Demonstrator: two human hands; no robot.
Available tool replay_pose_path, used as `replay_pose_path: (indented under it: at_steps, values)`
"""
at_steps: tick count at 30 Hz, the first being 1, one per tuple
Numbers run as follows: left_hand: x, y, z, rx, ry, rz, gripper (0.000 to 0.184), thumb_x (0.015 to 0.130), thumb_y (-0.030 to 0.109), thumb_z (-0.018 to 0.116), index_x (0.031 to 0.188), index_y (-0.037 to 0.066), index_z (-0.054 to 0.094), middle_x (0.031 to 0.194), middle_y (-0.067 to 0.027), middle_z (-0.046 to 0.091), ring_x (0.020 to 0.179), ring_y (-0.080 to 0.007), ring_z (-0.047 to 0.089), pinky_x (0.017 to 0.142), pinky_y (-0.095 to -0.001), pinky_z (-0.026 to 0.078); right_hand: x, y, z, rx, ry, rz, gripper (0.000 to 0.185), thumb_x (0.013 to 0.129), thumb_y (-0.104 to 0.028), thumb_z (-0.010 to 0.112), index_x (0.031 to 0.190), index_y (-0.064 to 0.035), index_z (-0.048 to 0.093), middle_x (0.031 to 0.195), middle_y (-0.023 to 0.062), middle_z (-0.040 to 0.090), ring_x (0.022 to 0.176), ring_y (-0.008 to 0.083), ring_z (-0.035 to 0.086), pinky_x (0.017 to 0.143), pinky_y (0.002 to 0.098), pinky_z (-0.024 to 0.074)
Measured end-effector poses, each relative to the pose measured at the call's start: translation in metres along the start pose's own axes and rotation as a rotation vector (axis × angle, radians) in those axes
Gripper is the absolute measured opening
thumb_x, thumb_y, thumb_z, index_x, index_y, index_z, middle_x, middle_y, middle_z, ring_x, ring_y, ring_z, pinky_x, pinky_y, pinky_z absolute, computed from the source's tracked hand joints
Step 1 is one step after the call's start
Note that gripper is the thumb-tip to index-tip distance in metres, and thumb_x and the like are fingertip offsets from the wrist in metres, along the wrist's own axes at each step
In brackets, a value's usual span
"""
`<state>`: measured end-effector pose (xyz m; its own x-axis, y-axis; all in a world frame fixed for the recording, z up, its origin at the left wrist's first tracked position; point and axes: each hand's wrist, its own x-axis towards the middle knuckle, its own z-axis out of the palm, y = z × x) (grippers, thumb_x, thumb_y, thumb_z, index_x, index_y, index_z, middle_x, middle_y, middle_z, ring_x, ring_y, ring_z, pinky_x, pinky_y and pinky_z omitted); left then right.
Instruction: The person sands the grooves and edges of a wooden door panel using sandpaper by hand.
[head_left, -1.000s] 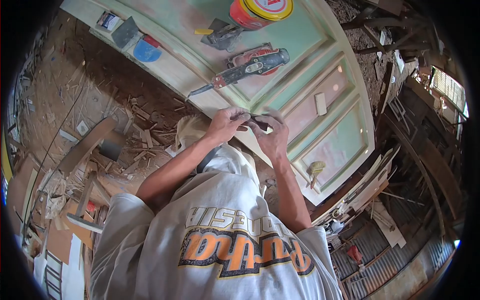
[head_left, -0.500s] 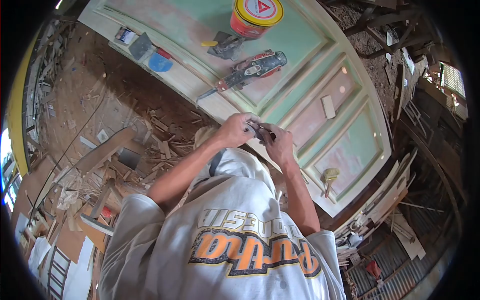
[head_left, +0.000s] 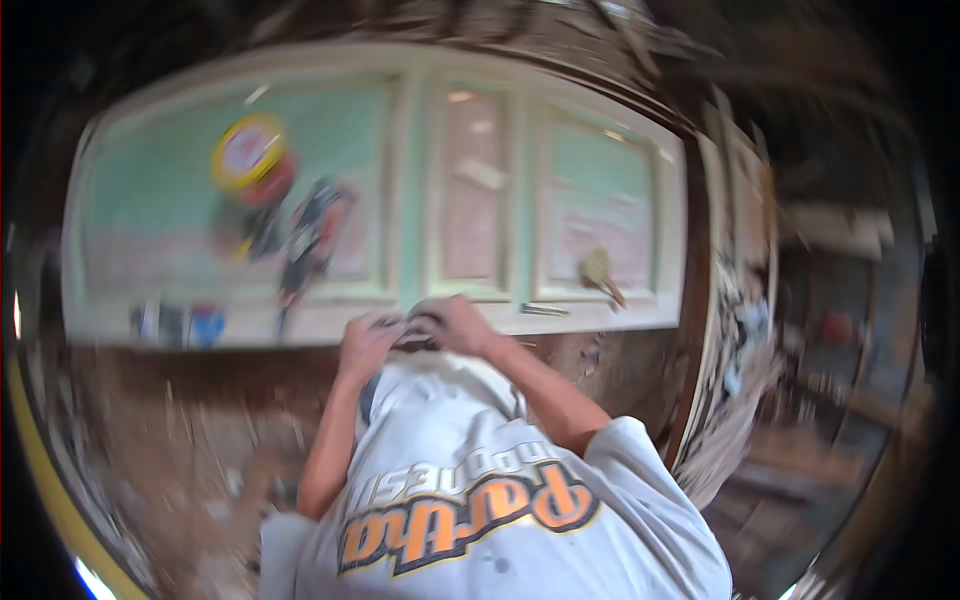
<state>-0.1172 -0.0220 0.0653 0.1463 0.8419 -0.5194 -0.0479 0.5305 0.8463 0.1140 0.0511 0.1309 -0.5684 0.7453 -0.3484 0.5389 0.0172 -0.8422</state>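
My left hand (head_left: pixel 370 340) and my right hand (head_left: pixel 455 322) are together in front of my waist, at the near edge of a panelled door (head_left: pixel 415 200) lying flat. The fingers of both are bent and closed in on each other. Something small and dark seems to be between them, but blur and the fingers hide what it is. On the door, left of my hands, lies a long dark and red tool (head_left: pixel 312 235). A brush (head_left: pixel 597 268) rests to their right.
A tub with a yellow lid (head_left: pixel 248 152) stands on the door's left panel. Scrapers, one with a blue blade (head_left: pixel 207 324), lie along the near-left edge. A pale block (head_left: pixel 481 173) sits on the middle panel. Wood scraps litter the floor.
The view has swung round, so the door now lies level across the picture and is blurred. Both hands have stayed together, with the fingers closed.
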Motion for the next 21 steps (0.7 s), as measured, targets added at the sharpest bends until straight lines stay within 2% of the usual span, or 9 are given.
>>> replay_pose_path:
  at_steps: [3, 7, 10, 12, 13, 16, 19, 20, 21]
  values:
    - [0.004, 0.025, 0.024, -0.074, -0.058, -0.165, 0.024, 0.106, 0.009, 0.073, 0.124, -0.007, 0.076, 0.108, -0.0116, 0.08, 0.095, -0.0157, 0.077, 0.081, -0.028, 0.063, -0.033, 0.015, 0.003, -0.024, 0.176, -0.088, 0.026, 0.092, -0.014, 0.078, 0.116, -0.0039, 0.079, 0.101, 0.0202, 0.077, 0.093, 0.0406, 0.074, 0.087, 0.0468, 0.0588]
    - [0.015, 0.035, 0.045, 0.134, -0.285, -0.196, 0.027, 0.107, 0.012, 0.072, 0.126, -0.007, 0.076, 0.11, -0.0115, 0.08, 0.094, -0.0156, 0.077, 0.079, -0.0265, 0.063, -0.084, 0.033, 0.024, -0.002, 0.512, 0.007, 0.026, 0.094, -0.017, 0.078, 0.117, -0.0044, 0.081, 0.103, 0.0199, 0.078, 0.095, 0.0418, 0.074, 0.088, 0.0474, 0.0593]
    - [0.018, 0.047, 0.081, 0.145, -0.379, -0.104, 0.029, 0.108, 0.015, 0.072, 0.126, -0.008, 0.076, 0.109, -0.0112, 0.081, 0.093, -0.0151, 0.077, 0.079, -0.0267, 0.063, -0.125, 0.041, 0.032, 0.041, 0.686, 0.076, 0.026, 0.097, -0.017, 0.078, 0.119, -0.0053, 0.082, 0.105, 0.0183, 0.079, 0.095, 0.0379, 0.076, 0.09, 0.0443, 0.0604]
    - [0.024, 0.048, 0.105, 0.192, -0.426, -0.1, 0.03, 0.108, 0.014, 0.073, 0.128, -0.009, 0.075, 0.109, -0.0133, 0.081, 0.093, -0.0159, 0.077, 0.081, -0.0284, 0.064, -0.153, 0.047, 0.032, 0.366, 0.764, 0.178, 0.024, 0.099, -0.017, 0.077, 0.12, -0.0065, 0.083, 0.108, 0.0154, 0.081, 0.097, 0.0313, 0.077, 0.09, 0.0408, 0.0606]
    - [0.027, 0.047, 0.118, 0.246, -0.464, -0.071, 0.031, 0.107, 0.014, 0.074, 0.129, -0.009, 0.074, 0.109, -0.0143, 0.081, 0.093, -0.0167, 0.077, 0.081, -0.0295, 0.064, -0.168, 0.052, 0.029, 0.377, 0.77, 0.204, 0.031, 0.1, -0.017, 0.078, 0.128, -0.0042, 0.079, 0.112, 0.0162, 0.081, 0.099, 0.0263, 0.077, 0.09, 0.0389, 0.0606]
    - [0.031, 0.043, 0.17, 0.352, -0.532, -0.016, 0.032, 0.106, 0.012, 0.075, 0.129, -0.01, 0.074, 0.11, -0.016, 0.08, 0.094, -0.0187, 0.077, 0.084, -0.0319, 0.065, -0.21, 0.068, 0.027, 0.349, 1.027, 0.243, 0.044, 0.1, -0.018, 0.078, 0.139, -0.0007, 0.072, 0.119, 0.02, 0.079, 0.099, 0.0287, 0.077, 0.089, 0.0388, 0.0607]
    - [0.056, 0.009, 0.221, 0.35, -0.408, 0.045, 0.032, 0.106, 0.011, 0.074, 0.132, -0.006, 0.074, 0.111, -0.0151, 0.08, 0.094, -0.0199, 0.077, 0.089, -0.0334, 0.067, -0.275, 0.102, 0.012, 0.349, 1.035, 0.291, 0.05, 0.1, -0.019, 0.078, 0.146, -0.0024, 0.068, 0.134, 0.0209, 0.073, 0.106, 0.0294, 0.077, 0.096, 0.0421, 0.0617]
    - [0.058, 0.007, 0.242, 0.33, -0.395, 0.087, 0.036, 0.106, 0.014, 0.075, 0.135, -0.005, 0.072, 0.116, -0.0173, 0.079, 0.104, -0.0218, 0.078, 0.09, -0.0343, 0.067, -0.305, 0.112, 0.012, 0.355, 1.023, 0.323, 0.053, 0.101, -0.019, 0.078, 0.15, -0.0033, 0.065, 0.142, 0.0213, 0.07, 0.11, 0.0298, 0.077, 0.1, 0.0437, 0.0623]
    - [0.055, -0.001, 0.263, 0.343, -0.401, 0.092, 0.036, 0.106, 0.014, 0.075, 0.135, -0.005, 0.072, 0.116, -0.0173, 0.079, 0.104, -0.0218, 0.078, 0.09, -0.0343, 0.067, -0.326, 0.124, 0.008, 0.363, 1.036, 0.319, 0.053, 0.101, -0.019, 0.078, 0.15, -0.0033, 0.065, 0.142, 0.0213, 0.07, 0.11, 0.0298, 0.077, 0.1, 0.0437, 0.0623]
